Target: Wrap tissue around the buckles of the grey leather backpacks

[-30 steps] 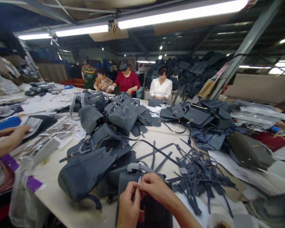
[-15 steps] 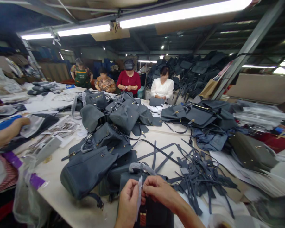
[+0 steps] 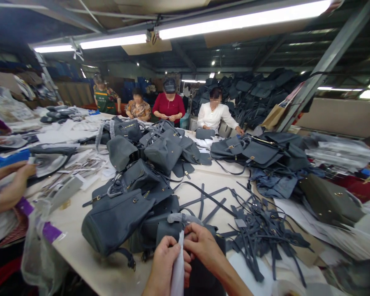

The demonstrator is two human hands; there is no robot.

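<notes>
Both hands pinch a white strip (image 3: 179, 265) between them — the left hand (image 3: 162, 263) closed around its lower length, the right hand (image 3: 202, 246) curled at its top — just over a grey leather handbag (image 3: 168, 232) with a wrapped handle (image 3: 181, 218). At 3 o'clock, a tangle of loose grey straps (image 3: 262, 242) lies on the white worktable (image 3: 101, 275); more grey handbags (image 3: 163, 154) heap up around 12 o'clock. At 9 o'clock, a co-worker's hand (image 3: 26, 170) rests on a glossy sheet (image 3: 47, 164).

The left hand (image 3: 162, 265) and right hand (image 3: 203, 246) sit close, fingers (image 3: 195, 237) curled inward.
</notes>
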